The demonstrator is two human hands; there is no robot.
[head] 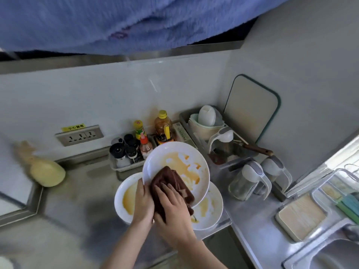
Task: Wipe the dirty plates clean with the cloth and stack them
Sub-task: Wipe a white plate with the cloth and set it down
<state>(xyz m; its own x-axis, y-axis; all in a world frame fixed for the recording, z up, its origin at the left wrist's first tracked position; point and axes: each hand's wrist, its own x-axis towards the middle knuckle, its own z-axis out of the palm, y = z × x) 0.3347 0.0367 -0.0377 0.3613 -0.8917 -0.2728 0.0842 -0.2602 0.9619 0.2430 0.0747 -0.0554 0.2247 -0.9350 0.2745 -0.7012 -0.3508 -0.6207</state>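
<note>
My left hand (142, 202) grips the near left rim of a white plate (192, 158) smeared with orange sauce and holds it tilted above the counter. My right hand (172, 208) presses a dark brown cloth (169, 181) onto the plate's lower part. Beneath it lie two more dirty white plates: the left plate (124, 197) holds an orange puddle, and the right plate (210, 208) has yellow smears.
A tray of sauce and spice bottles (136, 150) stands just behind the plates. To the right are a dish rack (217, 136), two glass dispensers (250, 181), a cutting board (252, 111) and a sink (334, 257). A pale gourd (46, 172) lies left on the steel counter (77, 200).
</note>
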